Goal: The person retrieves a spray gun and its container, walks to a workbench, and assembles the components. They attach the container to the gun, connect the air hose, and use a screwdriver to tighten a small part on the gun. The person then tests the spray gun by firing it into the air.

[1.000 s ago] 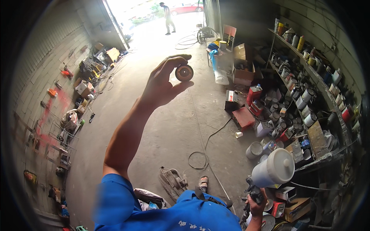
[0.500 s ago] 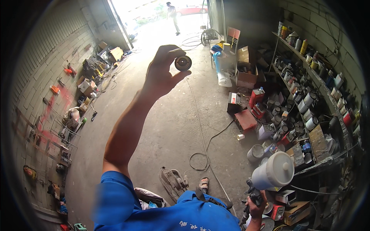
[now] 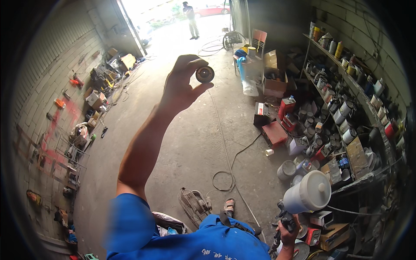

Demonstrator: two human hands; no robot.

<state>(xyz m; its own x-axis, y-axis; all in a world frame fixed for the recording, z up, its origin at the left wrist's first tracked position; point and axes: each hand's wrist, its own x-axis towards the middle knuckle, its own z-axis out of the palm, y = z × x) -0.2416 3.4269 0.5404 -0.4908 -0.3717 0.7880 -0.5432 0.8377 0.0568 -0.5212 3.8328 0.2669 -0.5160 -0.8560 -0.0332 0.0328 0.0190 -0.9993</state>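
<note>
Stretched far out in front, my left hand (image 3: 180, 86) pinches a small round air cap (image 3: 205, 74) between thumb and fingers. Its circular face, dark with a bright centre, is turned toward me. At the lower right, my right hand (image 3: 289, 233) is wrapped around the grip of a spray gun (image 3: 284, 216). A translucent white paint cup (image 3: 305, 192) with a round lid sits on that gun, tilted to the right. The lower end of the gun is partly hidden by my hand.
Paint cans (image 3: 287, 170) and red tins (image 3: 274, 133) crowd the floor at right, beside loaded shelves (image 3: 346, 73). A hose (image 3: 223, 173) snakes across the concrete. Near my feet lies a caged fan (image 3: 193, 206). Another person (image 3: 190, 21) stands at the bright doorway.
The view has shifted slightly. Both hands keep their grips in nearly the same places. The person at the doorway, earlier mid-stride, now stands a little further left.
</note>
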